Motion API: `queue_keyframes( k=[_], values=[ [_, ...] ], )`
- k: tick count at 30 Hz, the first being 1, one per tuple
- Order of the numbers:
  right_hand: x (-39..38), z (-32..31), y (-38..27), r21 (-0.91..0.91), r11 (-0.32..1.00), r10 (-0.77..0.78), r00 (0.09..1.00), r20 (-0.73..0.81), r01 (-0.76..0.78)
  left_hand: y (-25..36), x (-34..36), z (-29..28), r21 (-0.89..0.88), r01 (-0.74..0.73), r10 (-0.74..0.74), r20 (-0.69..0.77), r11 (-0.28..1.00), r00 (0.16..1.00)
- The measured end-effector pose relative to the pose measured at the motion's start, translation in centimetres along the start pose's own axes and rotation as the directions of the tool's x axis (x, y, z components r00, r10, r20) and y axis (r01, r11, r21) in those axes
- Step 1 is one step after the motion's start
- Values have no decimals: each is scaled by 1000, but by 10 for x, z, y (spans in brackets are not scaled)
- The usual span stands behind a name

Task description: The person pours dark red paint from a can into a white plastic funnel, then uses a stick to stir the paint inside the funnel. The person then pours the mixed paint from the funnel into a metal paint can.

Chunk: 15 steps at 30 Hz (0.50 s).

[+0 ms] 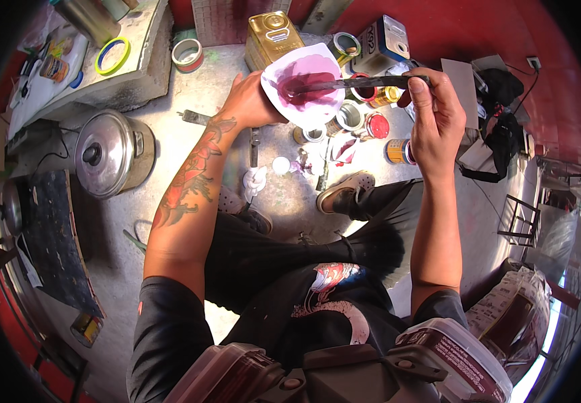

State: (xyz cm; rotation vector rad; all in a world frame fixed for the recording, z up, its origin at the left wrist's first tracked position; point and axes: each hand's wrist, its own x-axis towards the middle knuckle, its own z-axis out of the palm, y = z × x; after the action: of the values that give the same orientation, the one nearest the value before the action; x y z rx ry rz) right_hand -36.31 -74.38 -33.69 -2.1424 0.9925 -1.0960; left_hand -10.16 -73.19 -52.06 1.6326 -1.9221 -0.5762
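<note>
- Holding white container [319, 107] in left grip [255, 101], dark stick [368, 82] in right grip [435, 107].
- Crowded on far side by gold tin [274, 41], cans [349, 115].
- Bordered left by lidded pot [107, 154], bench [147, 47] edge.

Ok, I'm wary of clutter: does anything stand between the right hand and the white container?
Nothing visible blocks the right hand from the white container; only that hand's dark stick spans the gap, reaching the maroon liquid.

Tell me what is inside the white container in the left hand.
The white container shows purplish-red liquid, with the end of a dark stick at it. The liquid covers the bottom beneath, and its depth cannot be seen.
</note>
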Motion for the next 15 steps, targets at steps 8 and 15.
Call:
queue_keyframes(
  k=[8, 15],
  values=[
    [-1, -1, -3, -14, 1000, 19, 1000, -21, -19, 12, 0, -11, -54, 33, -30, 48, 998, 998],
    [-2, -1, -4, -23, 1000, 6, 1000, 7, -6, 13, 0, -11, -43, 29, -27, 35, 999, 999]
  ],
)
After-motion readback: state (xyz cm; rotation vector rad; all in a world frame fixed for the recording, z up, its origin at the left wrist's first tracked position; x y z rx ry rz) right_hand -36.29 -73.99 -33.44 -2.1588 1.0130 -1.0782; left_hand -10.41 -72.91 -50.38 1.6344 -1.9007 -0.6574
